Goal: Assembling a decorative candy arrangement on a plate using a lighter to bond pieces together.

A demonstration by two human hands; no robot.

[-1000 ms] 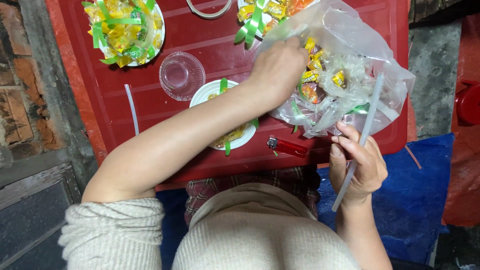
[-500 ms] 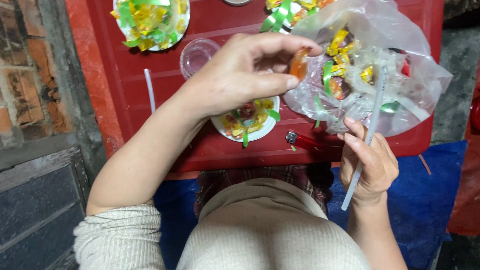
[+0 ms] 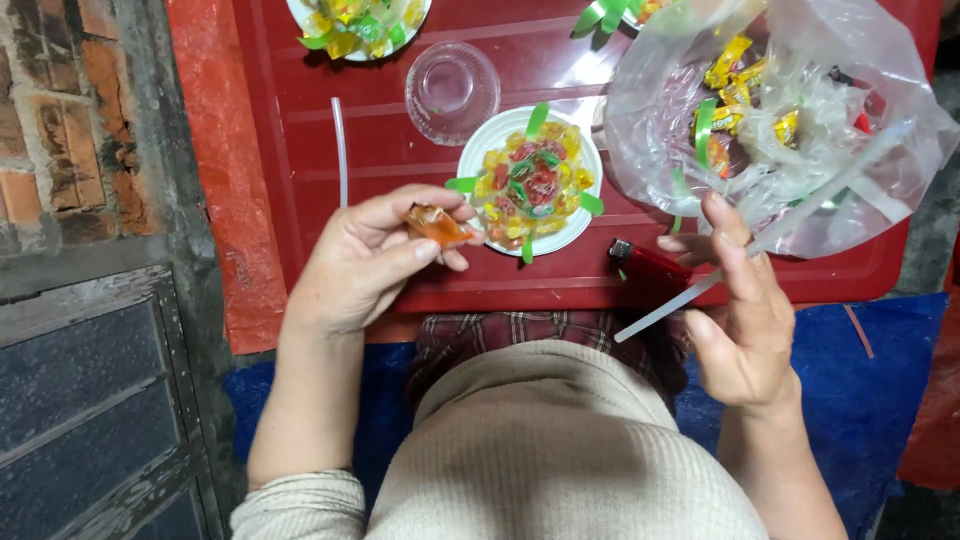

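My left hand (image 3: pixel 365 260) pinches an orange wrapped candy (image 3: pixel 436 225) between thumb and fingers, just left of a small white plate (image 3: pixel 472 160) filled with red, yellow and green candies. My right hand (image 3: pixel 745 315) holds a long clear plastic stick (image 3: pixel 760 240) that slants up across a big clear plastic bag (image 3: pixel 650 130) of wrapped candies at the upper right. Everything rests on a red table (image 3: pixel 300 120).
An upturned clear plastic cup (image 3: pixel 452 92) stands above the plate. A loose clear stick (image 3: pixel 340 150) lies to its left. A red lighter (image 3: pixel 650 268) sits near the table's front edge. Two more candy plates (image 3: pixel 300 15) show at the top. Brick wall at left.
My left hand has drawn out of the bag and come down to the left of the plate with an orange candy. The right hand keeps holding the stick.
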